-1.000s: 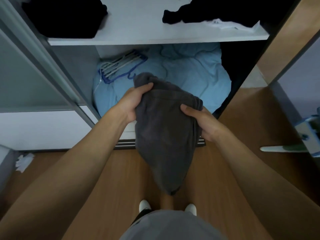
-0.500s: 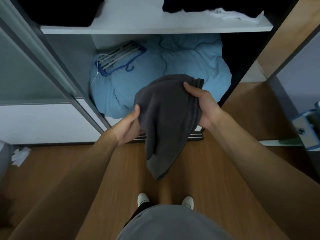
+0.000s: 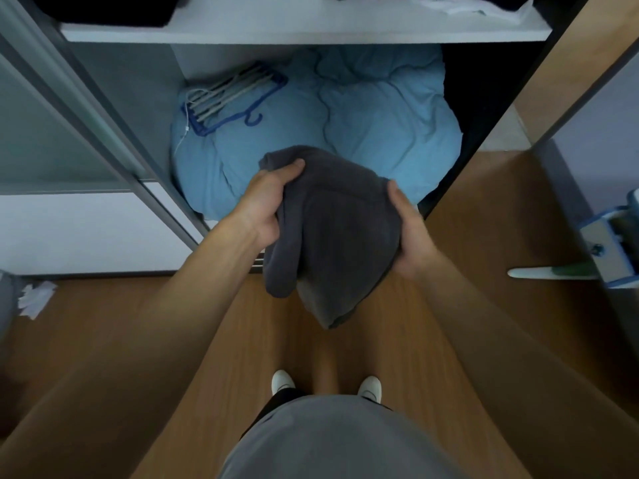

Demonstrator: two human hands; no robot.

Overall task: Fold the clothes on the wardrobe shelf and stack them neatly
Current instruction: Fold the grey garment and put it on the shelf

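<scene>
I hold a dark grey garment [image 3: 342,236] in the air in front of the open wardrobe, folded over and hanging down in a bunch. My left hand [image 3: 266,198] grips its upper left side, fingers curled over the top fold. My right hand [image 3: 408,233] grips its right edge, thumb on the front. The white wardrobe shelf [image 3: 304,29] runs along the top of the view. A black garment [image 3: 110,8] lies on its left end; dark and white clothes [image 3: 446,1] lie on its right end, mostly cut off by the frame.
Below the shelf a light blue duvet [image 3: 380,126] fills the compartment, with blue and white hangers [image 3: 231,98] on it. The sliding door frame [image 3: 86,108] stands at left, a wooden panel [image 3: 570,60] at right. Crumpled white paper [image 3: 34,299] lies on the wooden floor.
My left hand moved up from under the garment's lower left edge and now grips its top fold. My right hand shifted lower along the right edge. The garment is bunched shorter.
</scene>
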